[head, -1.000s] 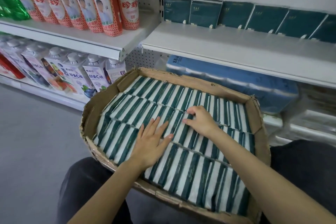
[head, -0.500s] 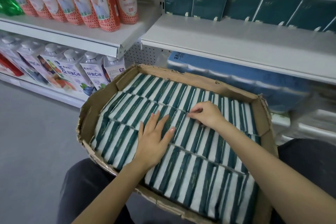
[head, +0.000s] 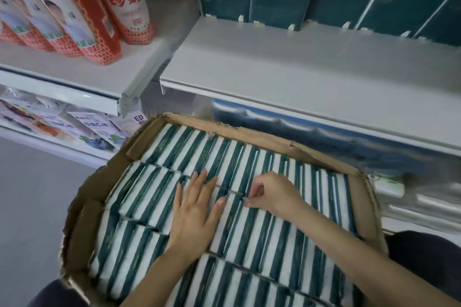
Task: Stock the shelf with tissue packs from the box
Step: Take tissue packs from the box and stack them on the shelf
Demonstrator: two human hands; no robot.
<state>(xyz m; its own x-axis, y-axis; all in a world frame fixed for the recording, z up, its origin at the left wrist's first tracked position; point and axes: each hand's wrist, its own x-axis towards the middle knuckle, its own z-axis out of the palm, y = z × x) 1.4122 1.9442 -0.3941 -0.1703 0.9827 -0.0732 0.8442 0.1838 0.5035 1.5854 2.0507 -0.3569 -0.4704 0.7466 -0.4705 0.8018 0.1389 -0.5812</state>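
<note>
Cardboard box point(head: 249, 132) sits near, on the lap, crammed with tissue packs point(head: 274, 232) standing on edge. Picking seems to be starting: the left hand point(head: 194, 214) lies flat, fingers straight, pressing the rows, while the right hand point(head: 272, 192) curls to pinch one middle-row pack. It probably needs a straight upward pull between tight neighbours. The far shelf point(head: 274, 62) has bare room in front of its dark packs point(head: 282, 0).
</note>
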